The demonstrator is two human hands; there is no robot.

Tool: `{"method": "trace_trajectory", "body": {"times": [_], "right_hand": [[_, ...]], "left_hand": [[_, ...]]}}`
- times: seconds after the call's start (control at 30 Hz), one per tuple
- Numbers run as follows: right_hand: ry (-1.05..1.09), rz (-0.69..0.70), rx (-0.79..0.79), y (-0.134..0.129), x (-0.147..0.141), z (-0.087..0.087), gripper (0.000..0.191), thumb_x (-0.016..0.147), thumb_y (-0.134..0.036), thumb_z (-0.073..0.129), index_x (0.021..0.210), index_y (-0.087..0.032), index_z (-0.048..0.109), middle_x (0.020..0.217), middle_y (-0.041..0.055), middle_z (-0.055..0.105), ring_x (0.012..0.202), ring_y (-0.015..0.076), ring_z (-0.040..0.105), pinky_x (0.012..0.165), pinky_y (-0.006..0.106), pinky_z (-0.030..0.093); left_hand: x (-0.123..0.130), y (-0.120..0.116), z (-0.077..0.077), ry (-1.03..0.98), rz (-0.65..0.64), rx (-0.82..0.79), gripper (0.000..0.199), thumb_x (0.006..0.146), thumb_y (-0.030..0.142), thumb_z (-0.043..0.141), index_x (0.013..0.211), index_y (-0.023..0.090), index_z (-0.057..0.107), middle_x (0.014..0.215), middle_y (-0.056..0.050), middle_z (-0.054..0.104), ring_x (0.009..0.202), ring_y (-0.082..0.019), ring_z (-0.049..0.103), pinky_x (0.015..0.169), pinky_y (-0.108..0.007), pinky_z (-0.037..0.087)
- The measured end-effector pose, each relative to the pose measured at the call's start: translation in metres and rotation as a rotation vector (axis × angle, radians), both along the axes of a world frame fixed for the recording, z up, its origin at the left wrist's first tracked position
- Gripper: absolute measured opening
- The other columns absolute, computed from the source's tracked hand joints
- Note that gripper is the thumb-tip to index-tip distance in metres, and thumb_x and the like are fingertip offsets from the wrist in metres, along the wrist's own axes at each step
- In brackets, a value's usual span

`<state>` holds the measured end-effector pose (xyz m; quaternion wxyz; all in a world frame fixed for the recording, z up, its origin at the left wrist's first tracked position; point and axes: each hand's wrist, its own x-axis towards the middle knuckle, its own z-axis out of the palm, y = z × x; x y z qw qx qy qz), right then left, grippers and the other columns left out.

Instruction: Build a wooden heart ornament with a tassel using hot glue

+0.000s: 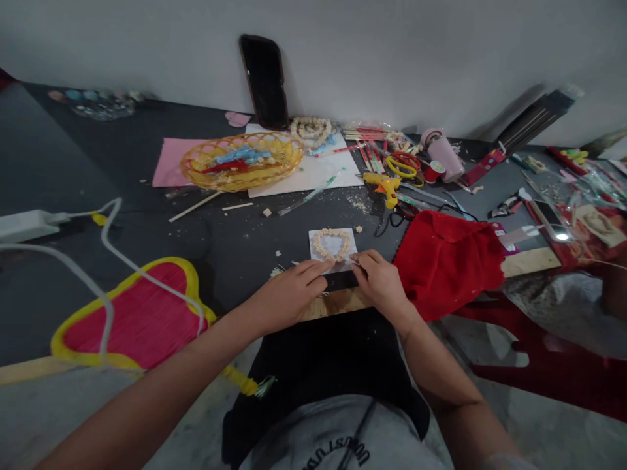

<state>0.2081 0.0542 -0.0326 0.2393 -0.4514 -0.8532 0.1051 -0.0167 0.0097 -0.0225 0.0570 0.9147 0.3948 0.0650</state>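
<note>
A small white sheet (317,243) lies near the table's front edge, with a heart-shaped ring of pale beads or chips (319,248) on it. My left hand (298,287) rests at the lower left of the sheet, its index fingertip at the bottom of the ring and its other fingers curled. At the sheet's lower right corner, my right hand (376,277) has thumb and index finger pinched together on something small and pale that I cannot make out. Whether the left fingers hold anything is hidden.
A yellow basket (242,179), phone (264,81) and yellow glue gun (385,186) stand behind. Red cloth (445,261) lies right; a pink-and-yellow woven piece (137,313) and white cables (142,261) lie left. A person's hand (614,290) shows far right.
</note>
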Motion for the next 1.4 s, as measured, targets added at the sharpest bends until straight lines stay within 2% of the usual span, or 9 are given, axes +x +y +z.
{"method": "trace_trajectory", "body": {"times": [0.1, 0.33, 0.5, 0.73, 0.93, 1.2, 1.4], "right_hand": [[-0.077, -0.04, -0.059, 0.004, -0.006, 0.005, 0.013, 0.094, -0.023, 0.055, 0.094, -0.021, 0.068, 0.095, 0.005, 0.07, 0.083, 0.0176, 0.067, 0.069, 0.026, 0.05], [-0.132, -0.092, -0.05, 0.004, -0.013, 0.004, 0.012, 0.092, -0.027, 0.059, 0.089, -0.021, 0.07, 0.088, 0.0034, 0.071, 0.078, 0.0156, 0.066, 0.065, 0.024, 0.044], [-0.139, -0.095, 0.001, 0.003, -0.013, 0.002, 0.016, 0.093, -0.029, 0.06, 0.083, -0.021, 0.069, 0.083, 0.0022, 0.071, 0.075, 0.0145, 0.066, 0.062, 0.024, 0.04], [-0.13, -0.129, 0.13, 0.001, -0.016, -0.004, 0.02, 0.093, -0.031, 0.06, 0.078, -0.021, 0.068, 0.078, 0.001, 0.07, 0.069, 0.0122, 0.063, 0.058, 0.024, 0.034], [-0.099, -0.122, 0.194, 0.0, -0.017, -0.006, 0.024, 0.094, -0.031, 0.059, 0.074, -0.021, 0.066, 0.074, 0.0007, 0.068, 0.067, 0.0116, 0.062, 0.058, 0.024, 0.035], [-0.075, -0.117, 0.202, -0.001, -0.016, -0.007, 0.023, 0.095, -0.031, 0.058, 0.076, -0.021, 0.066, 0.075, 0.001, 0.069, 0.069, 0.0118, 0.063, 0.06, 0.023, 0.036], [-0.07, -0.11, 0.124, -0.002, -0.015, -0.005, 0.022, 0.095, -0.029, 0.057, 0.078, -0.021, 0.068, 0.077, 0.0023, 0.071, 0.073, 0.0131, 0.065, 0.065, 0.022, 0.042]], "left_hand": [[-0.001, 0.0, -0.002, -0.018, 0.0, 0.016, 0.02, 0.084, 0.003, 0.056, 0.1, 0.013, 0.063, 0.143, -0.018, 0.054, 0.134, -0.031, 0.049, 0.106, -0.044, 0.049], [-0.001, -0.001, -0.003, -0.015, 0.014, -0.024, 0.025, 0.084, 0.005, 0.057, 0.107, 0.011, 0.063, 0.144, -0.018, 0.052, 0.135, -0.032, 0.048, 0.107, -0.044, 0.048], [-0.001, -0.002, -0.002, -0.038, 0.021, -0.043, 0.025, 0.085, 0.005, 0.056, 0.108, 0.011, 0.063, 0.145, -0.018, 0.051, 0.136, -0.03, 0.046, 0.109, -0.043, 0.045], [-0.001, -0.001, 0.001, -0.034, 0.007, -0.04, 0.022, 0.083, 0.006, 0.059, 0.104, 0.013, 0.064, 0.141, -0.015, 0.055, 0.135, -0.029, 0.047, 0.106, -0.04, 0.047], [-0.002, 0.0, -0.003, -0.021, -0.024, -0.028, 0.02, 0.082, 0.008, 0.061, 0.1, 0.014, 0.064, 0.14, -0.014, 0.056, 0.136, -0.028, 0.046, 0.11, -0.039, 0.043], [-0.001, -0.002, 0.003, 0.006, 0.002, -0.026, 0.022, 0.085, 0.007, 0.058, 0.106, 0.013, 0.063, 0.141, -0.015, 0.056, 0.135, -0.028, 0.047, 0.108, -0.04, 0.045], [-0.002, -0.003, -0.001, -0.05, 0.012, -0.03, 0.026, 0.083, 0.004, 0.057, 0.107, 0.012, 0.062, 0.143, -0.018, 0.052, 0.136, -0.03, 0.047, 0.11, -0.043, 0.043]]}}
